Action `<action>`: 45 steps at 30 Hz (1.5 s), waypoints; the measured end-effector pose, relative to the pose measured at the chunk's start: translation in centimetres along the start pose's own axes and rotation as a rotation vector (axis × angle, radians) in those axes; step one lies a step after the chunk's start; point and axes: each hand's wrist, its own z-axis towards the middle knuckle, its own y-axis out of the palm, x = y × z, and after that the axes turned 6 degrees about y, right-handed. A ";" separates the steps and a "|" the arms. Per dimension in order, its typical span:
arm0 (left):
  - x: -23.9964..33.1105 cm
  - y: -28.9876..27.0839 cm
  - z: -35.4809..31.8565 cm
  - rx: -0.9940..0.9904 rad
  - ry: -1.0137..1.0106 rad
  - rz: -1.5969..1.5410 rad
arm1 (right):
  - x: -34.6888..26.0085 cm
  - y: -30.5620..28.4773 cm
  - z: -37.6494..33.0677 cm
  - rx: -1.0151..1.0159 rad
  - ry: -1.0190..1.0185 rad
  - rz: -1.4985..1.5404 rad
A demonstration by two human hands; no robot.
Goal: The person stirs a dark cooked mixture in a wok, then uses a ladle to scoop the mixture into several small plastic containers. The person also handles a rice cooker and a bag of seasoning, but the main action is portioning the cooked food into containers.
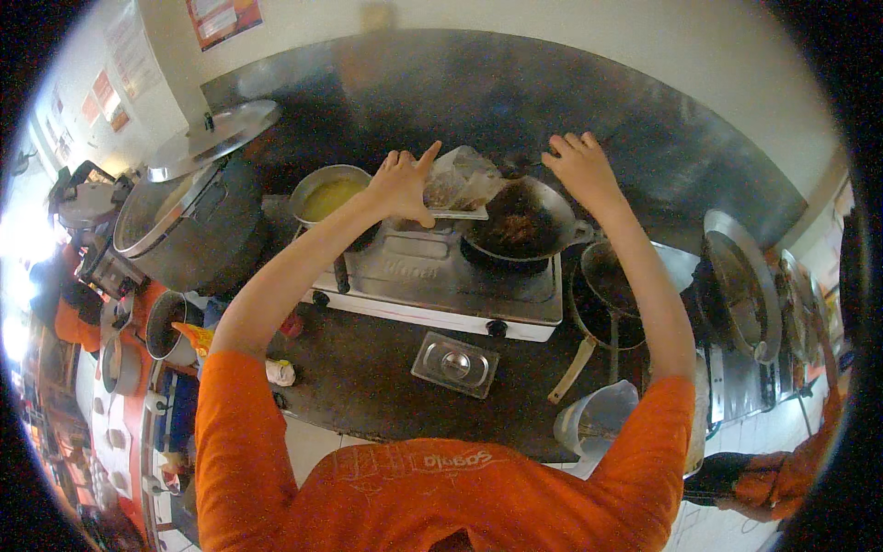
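Fingers of the left hand [402, 187] pinch a clear bag [463, 179] on a small tray, tipped toward the black pan [521, 224]. Right hand [581, 166] hovers flat, holding nothing.

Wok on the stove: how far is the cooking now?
Done: dark food already lies in the wok. In hand: the left hand holds a tray with a plastic bag beside it; the right hand hovers open above. Left: the bag looks unemptied.
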 end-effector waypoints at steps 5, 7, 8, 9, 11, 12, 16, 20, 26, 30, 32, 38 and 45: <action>-0.5 0.4 0.8 -0.080 -0.050 -0.045 | 2.4 0.1 -1.2 -0.011 0.089 0.001; -0.7 0.7 0.8 -0.090 -0.049 -0.055 | 2.0 -0.3 -1.2 -0.058 0.154 0.121; -0.6 0.8 0.8 -0.081 -0.039 -0.041 | 1.5 -0.4 -1.0 -0.068 0.137 0.159; -0.4 0.9 0.6 -0.074 -0.027 -0.038 | 0.9 -0.5 -0.7 -0.041 0.108 0.200; 0.2 0.7 0.4 -0.004 0.027 -0.029 | -0.8 -0.5 0.2 0.037 0.014 0.218; 0.7 0.5 0.2 -0.008 0.041 -0.024 | -1.9 -0.4 0.8 0.088 -0.048 0.193; 2.7 -1.3 -0.2 -0.001 0.009 -0.121 | -4.7 -0.1 3.2 -0.165 -0.146 0.211; 4.2 -2.4 -1.1 0.040 0.000 -0.079 | -4.9 0.1 4.9 -0.360 -0.103 0.537; 4.1 -1.7 -1.5 0.070 -0.013 -0.073 | -7.9 1.9 5.0 -0.329 0.129 1.110; 3.5 -0.9 -1.5 0.114 0.002 -0.096 | -8.6 1.2 4.8 -0.344 0.196 1.006; 3.4 -0.7 -1.5 0.097 -0.018 -0.078 | -8.3 0.0 4.6 -0.251 0.119 0.786; 4.0 0.0 -1.3 0.076 0.073 -0.126 | -8.2 -1.5 4.8 -0.335 -0.100 0.461; 5.8 0.1 -2.4 0.089 0.106 -0.061 | -10.9 4.3 3.0 -0.498 -0.018 1.017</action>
